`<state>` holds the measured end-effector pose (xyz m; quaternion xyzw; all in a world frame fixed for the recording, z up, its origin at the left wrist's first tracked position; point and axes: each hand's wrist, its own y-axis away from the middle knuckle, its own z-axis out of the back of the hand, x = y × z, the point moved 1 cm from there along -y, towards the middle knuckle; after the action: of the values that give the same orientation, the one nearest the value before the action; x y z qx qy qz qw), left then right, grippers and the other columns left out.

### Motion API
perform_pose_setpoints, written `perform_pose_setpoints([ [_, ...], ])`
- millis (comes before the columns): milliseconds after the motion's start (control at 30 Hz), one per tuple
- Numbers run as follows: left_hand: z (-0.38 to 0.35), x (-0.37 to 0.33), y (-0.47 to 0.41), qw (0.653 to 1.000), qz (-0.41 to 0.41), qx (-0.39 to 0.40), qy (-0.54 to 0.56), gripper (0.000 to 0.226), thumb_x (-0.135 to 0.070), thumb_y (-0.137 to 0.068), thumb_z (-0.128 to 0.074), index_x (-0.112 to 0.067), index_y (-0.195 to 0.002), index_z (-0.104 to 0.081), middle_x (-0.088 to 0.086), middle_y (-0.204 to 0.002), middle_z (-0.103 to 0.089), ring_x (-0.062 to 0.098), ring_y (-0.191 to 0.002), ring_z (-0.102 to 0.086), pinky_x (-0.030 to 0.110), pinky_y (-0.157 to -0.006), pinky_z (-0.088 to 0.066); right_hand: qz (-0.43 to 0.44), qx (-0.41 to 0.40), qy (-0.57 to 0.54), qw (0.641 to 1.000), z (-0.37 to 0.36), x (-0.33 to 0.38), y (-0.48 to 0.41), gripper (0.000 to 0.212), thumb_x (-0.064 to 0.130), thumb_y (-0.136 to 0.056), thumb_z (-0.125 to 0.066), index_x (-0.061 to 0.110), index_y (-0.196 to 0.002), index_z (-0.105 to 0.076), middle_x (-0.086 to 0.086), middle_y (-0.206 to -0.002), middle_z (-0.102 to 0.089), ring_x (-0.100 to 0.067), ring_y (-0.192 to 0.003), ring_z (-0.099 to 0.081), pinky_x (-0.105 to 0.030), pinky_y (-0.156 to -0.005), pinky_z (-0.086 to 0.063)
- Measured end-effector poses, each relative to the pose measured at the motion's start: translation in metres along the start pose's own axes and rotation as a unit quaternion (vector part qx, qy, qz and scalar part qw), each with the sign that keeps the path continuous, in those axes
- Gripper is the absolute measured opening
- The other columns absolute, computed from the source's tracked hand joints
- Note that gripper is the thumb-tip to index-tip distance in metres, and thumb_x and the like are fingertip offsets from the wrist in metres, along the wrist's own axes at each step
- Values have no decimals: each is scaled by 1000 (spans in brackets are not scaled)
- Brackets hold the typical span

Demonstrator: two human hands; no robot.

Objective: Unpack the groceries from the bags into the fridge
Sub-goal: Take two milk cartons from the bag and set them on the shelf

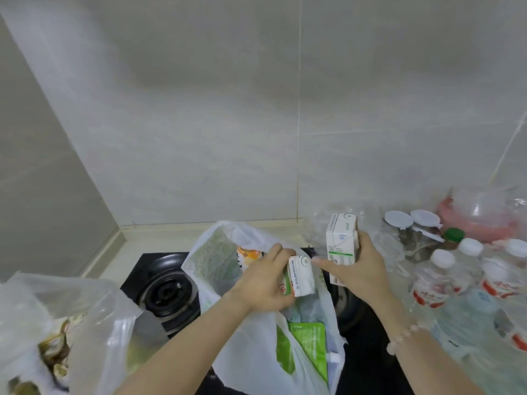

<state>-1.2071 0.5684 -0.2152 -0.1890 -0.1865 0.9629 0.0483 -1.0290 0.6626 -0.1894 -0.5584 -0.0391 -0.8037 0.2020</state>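
The step in hand looks like lifting cartons out of the bag [251, 337]. A small carton [301, 276] is held tight in the left grip [262, 283], just above the bag's mouth. A tall carton [342, 243] is held upright in the right grip [362, 269], at 2 o'clock from the small one and close beside it. More packs are seen in the bag, a green pouch [309, 346] among them. No fridge is seen, so next both cartons likely must be carried to it and kept upright. The bag seems set on a black stove [165, 292] on the desk [134, 246]. A second bag [71, 309] is found at 8 o'clock, bottles [442, 277] at 3 o'clock and jars [399, 223] at 2 o'clock. A grey tiled wall [199, 109] is seen behind.
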Motion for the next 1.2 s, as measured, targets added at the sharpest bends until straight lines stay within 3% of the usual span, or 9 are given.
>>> perform_pose_setpoints([
  [133,27,-14,8,988,75,-130,42,57,-32,-62,-69,-15,-113,-50,-7,-97,-40,3,-79,-44,24,-67,-39,20,-24,-9,999,-6,21,-1,52,34,-66,-83,22,-104,-49,18,-84,-58,-10,-84,-60,-24,-71,-44],
  [233,55,-22,13,965,146,-209,64,57,-28,-65,-76,-19,-114,-48,-8,-101,-43,-3,-83,-44,20,-71,-39,55,-30,8,998,-22,43,1,55,46,-66,-79,19,-106,-52,6,-98,-61,-16,-97,-59,-28,-76,-44],
  [433,126,-31,26,874,340,-340,75,51,-38,-69,-75,-21,-103,-42,-11,-91,-58,14,-84,-59,25,-65,-40,71,-61,32,995,-61,102,9,78,53,-62,-80,12,-119,-47,-3,-117,-56,-24,-108,-54,-31,-79,-44],
  [567,172,-33,49,834,394,-387,10,52,-31,-66,-75,-15,-103,-41,-8,-88,-55,20,-86,-59,25,-63,-35,80,-69,18,994,-84,133,21,77,51,-62,-80,15,-118,-43,-4,-117,-56,-26,-103,-56,-29,-72,-40],
  [667,196,-41,76,790,425,-441,-30,57,-37,-62,-77,-17,-101,-41,-6,-91,-58,23,-90,-60,28,-68,-40,106,-53,-20,993,-103,150,35,81,55,-62,-79,16,-121,-41,-4,-118,-56,-26,-103,-57,-31,-74,-44],
  [800,212,-64,119,734,452,-503,-64,57,-39,-59,-76,-20,-97,-38,-8,-92,-60,18,-84,-58,31,-72,-47,163,26,-64,984,-132,174,63,78,62,-65,-72,15,-121,-44,-2,-114,-56,-16,-90,-49,-26,-71,-35],
  [1000,234,-121,191,585,509,-621,-114,55,-31,-62,-75,-19,-99,-35,-7,-95,-56,14,-83,-55,26,-70,-43,259,172,-128,942,-165,221,126,73,64,-66,-70,13,-113,-47,-2,-106,-56,-21,-93,-55,-28,-66,-37],
  [1100,233,-165,240,529,540,-627,-189,58,-33,-63,-75,-20,-99,-33,-8,-95,-53,14,-85,-54,26,-70,-43,274,264,-172,909,-174,242,187,69,57,-64,-76,12,-107,-47,2,-98,-51,-21,-93,-53,-27,-64,-33],
  [1200,221,-226,297,475,577,-609,-268,62,-36,-64,-77,-19,-104,-34,-6,-98,-54,13,-88,-56,28,-71,-48,296,366,-203,859,-170,254,267,73,57,-63,-78,11,-110,-46,-2,-104,-54,-20,-93,-52,-27,-64,-33],
])
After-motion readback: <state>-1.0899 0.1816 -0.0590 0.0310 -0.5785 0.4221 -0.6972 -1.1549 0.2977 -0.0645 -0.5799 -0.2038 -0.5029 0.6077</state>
